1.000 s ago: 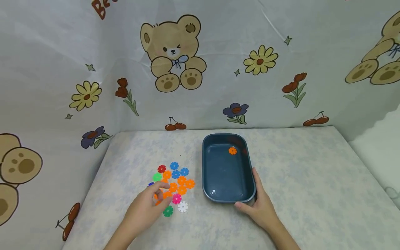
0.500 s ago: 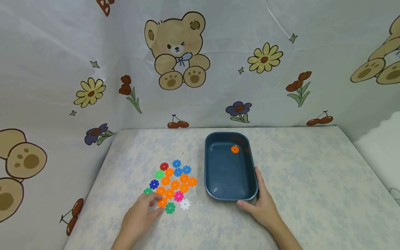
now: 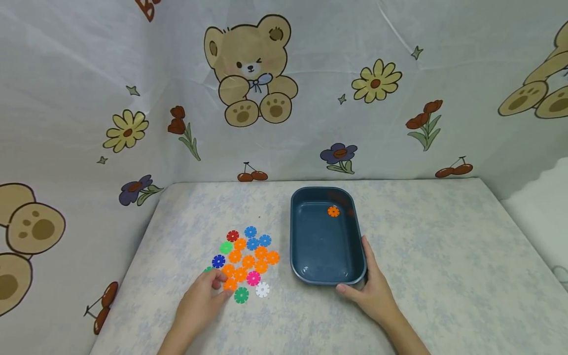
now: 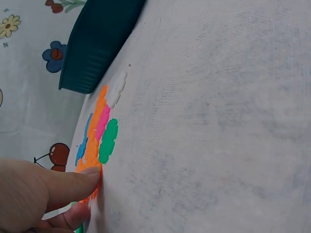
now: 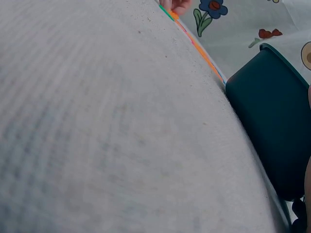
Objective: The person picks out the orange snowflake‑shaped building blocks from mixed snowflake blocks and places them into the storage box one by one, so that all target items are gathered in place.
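Note:
A heap of flat plastic snowflake pieces (image 3: 248, 259), mostly orange with blue, red, green, pink and white ones, lies on the table left of a dark blue tray (image 3: 306, 268). My left hand (image 3: 220, 282) is at the heap's near left edge, and its fingertips pinch an orange piece (image 3: 230, 284), which shows between thumb and finger in the left wrist view (image 4: 91, 194). My right hand (image 3: 363, 280) grips the tray's near right corner, thumb along the right rim. One orange piece (image 3: 333, 211) lies inside the tray at its far end.
The table (image 3: 443, 256) has a pale patterned cloth. Curtains printed with bears and flowers close it in at the back and left. A green piece (image 3: 241, 295) and a white piece (image 3: 262, 289) lie nearest me. The table's right edge drops off at the far right.
My left hand drew back from over the heap to its near left edge, uncovering a dark blue piece, and now pinches an orange piece. The right hand and tray stayed put.

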Tool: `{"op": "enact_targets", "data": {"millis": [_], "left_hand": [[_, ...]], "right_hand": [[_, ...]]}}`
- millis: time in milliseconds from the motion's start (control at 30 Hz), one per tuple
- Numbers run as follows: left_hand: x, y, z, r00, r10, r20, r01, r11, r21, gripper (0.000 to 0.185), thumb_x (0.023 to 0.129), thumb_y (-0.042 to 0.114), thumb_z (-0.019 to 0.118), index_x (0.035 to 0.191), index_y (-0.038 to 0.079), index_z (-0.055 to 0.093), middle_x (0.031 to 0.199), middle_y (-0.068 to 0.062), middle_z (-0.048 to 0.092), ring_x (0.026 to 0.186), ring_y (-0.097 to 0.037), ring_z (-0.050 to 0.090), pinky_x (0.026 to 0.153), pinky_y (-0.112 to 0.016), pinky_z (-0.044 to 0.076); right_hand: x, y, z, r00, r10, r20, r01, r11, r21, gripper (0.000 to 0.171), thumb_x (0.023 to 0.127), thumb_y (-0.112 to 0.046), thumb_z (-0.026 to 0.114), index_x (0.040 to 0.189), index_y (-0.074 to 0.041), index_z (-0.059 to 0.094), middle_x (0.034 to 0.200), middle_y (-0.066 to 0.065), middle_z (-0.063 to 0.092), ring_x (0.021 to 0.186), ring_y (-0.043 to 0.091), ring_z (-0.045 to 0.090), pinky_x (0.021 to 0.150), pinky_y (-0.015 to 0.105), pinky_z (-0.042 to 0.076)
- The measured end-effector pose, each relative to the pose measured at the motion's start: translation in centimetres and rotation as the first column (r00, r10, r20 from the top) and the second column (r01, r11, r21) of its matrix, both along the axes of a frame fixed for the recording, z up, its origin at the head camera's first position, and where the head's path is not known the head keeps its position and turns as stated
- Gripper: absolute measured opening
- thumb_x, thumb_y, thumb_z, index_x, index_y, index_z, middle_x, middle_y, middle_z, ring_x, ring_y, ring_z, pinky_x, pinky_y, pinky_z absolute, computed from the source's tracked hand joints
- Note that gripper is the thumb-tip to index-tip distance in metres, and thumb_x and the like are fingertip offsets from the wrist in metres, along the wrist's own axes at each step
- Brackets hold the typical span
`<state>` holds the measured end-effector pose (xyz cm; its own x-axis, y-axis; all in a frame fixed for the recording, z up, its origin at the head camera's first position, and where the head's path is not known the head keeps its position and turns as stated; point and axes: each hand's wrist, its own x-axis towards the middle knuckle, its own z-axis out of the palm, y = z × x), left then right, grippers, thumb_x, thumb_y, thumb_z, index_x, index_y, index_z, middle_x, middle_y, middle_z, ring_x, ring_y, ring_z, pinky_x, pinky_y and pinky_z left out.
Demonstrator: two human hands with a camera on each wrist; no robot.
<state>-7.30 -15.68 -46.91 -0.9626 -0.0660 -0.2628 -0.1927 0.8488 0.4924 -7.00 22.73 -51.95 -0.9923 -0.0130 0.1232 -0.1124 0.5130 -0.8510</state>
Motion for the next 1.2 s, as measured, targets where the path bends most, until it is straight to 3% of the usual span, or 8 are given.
{"op": "enact_targets", "data": {"millis": [333, 500, 633, 800, 1000, 1133, 1200], "left_hand": [[-0.3, 0.5, 0.3, 1.0, 0.009, 0.017, -0.01, 0.998, 0.062, 0.021, 0.088, 0.014, 0.074, 0.101, 0.018, 0.058, 0.082, 0.002, 0.058, 0.061, -0.016, 0.046, 0.056, -0.025, 0.037], [-0.5, 0.8, 1.1, 0.999, 0.031, -0.007, -0.03, 0.99, 0.136, 0.019, 0.089, 0.015, 0.072, 0.102, 0.02, 0.058, 0.079, 0.001, 0.057, 0.056, -0.016, 0.043, 0.051, -0.024, 0.035], [-0.9, 1.6, 2.2, 0.997, 0.071, -0.003, -0.067, 0.953, 0.296, 0.018, 0.09, 0.018, 0.072, 0.104, 0.023, 0.061, 0.086, -0.001, 0.06, 0.051, -0.017, 0.04, 0.048, -0.024, 0.036], [-1.9, 3.6, 3.8, 0.999, 0.044, -0.021, -0.029, 0.879, 0.477, 0.019, 0.093, 0.016, 0.069, 0.111, 0.024, 0.065, 0.096, -0.005, 0.063, 0.047, -0.018, 0.044, 0.047, -0.024, 0.041], [-3.8, 7.2, 5.4, 0.995, -0.041, -0.09, 0.081, 0.862, 0.5, 0.023, 0.096, 0.017, 0.065, 0.114, 0.031, 0.069, 0.099, -0.002, 0.063, 0.047, -0.017, 0.042, 0.046, -0.025, 0.042], [-5.6, 9.7, 5.9, 0.984, -0.095, -0.151, 0.162, 0.831, 0.533, 0.02, 0.096, 0.019, 0.066, 0.113, 0.028, 0.071, 0.096, -0.001, 0.066, 0.048, -0.018, 0.045, 0.046, -0.025, 0.04], [-6.6, 11.0, 6.0, 0.979, -0.116, -0.165, 0.189, 0.816, 0.546, 0.018, 0.096, 0.021, 0.066, 0.112, 0.028, 0.071, 0.095, 0.0, 0.067, 0.048, -0.018, 0.046, 0.046, -0.025, 0.039]], "right_hand": [[0.0, 0.0, -0.1, 1.0, 0.005, -0.009, -0.005, 1.0, -0.003, 0.127, 0.071, -0.026, 0.09, 0.159, -0.035, 0.0, 0.168, 0.009, 0.011, 0.148, -0.004, 0.012, 0.105, -0.002, 0.014], [0.0, 0.0, -0.1, 1.0, -0.001, -0.007, 0.001, 1.0, 0.005, 0.127, 0.07, -0.027, 0.09, 0.159, -0.035, 0.0, 0.168, 0.007, 0.012, 0.148, -0.004, 0.012, 0.105, -0.002, 0.014], [0.1, 0.0, 0.0, 1.0, -0.004, 0.003, 0.004, 1.0, 0.012, 0.127, 0.071, -0.029, 0.09, 0.159, -0.036, -0.001, 0.168, 0.005, 0.011, 0.149, -0.002, 0.013, 0.105, -0.002, 0.014], [0.1, 0.0, 0.1, 1.0, -0.006, 0.011, 0.005, 1.0, 0.01, 0.127, 0.071, -0.029, 0.09, 0.159, -0.037, -0.001, 0.168, 0.004, 0.011, 0.15, 0.003, 0.015, 0.104, -0.002, 0.014], [0.0, 0.1, 0.0, 1.0, -0.003, 0.01, 0.003, 1.0, 0.0, 0.127, 0.071, -0.027, 0.09, 0.159, -0.036, -0.001, 0.168, 0.004, 0.012, 0.15, 0.004, 0.016, 0.104, -0.002, 0.015], [0.0, 0.1, 0.1, 1.0, -0.006, 0.015, 0.006, 1.0, 0.009, 0.126, 0.071, -0.028, 0.09, 0.159, -0.036, -0.001, 0.168, 0.003, 0.011, 0.152, 0.02, 0.019, 0.106, 0.001, 0.016], [0.1, 0.0, 0.2, 1.0, -0.01, 0.029, 0.009, 1.0, 0.021, 0.126, 0.072, -0.029, 0.09, 0.159, -0.035, -0.001, 0.168, 0.001, 0.011, 0.152, 0.028, 0.021, 0.111, 0.009, 0.02]]}}
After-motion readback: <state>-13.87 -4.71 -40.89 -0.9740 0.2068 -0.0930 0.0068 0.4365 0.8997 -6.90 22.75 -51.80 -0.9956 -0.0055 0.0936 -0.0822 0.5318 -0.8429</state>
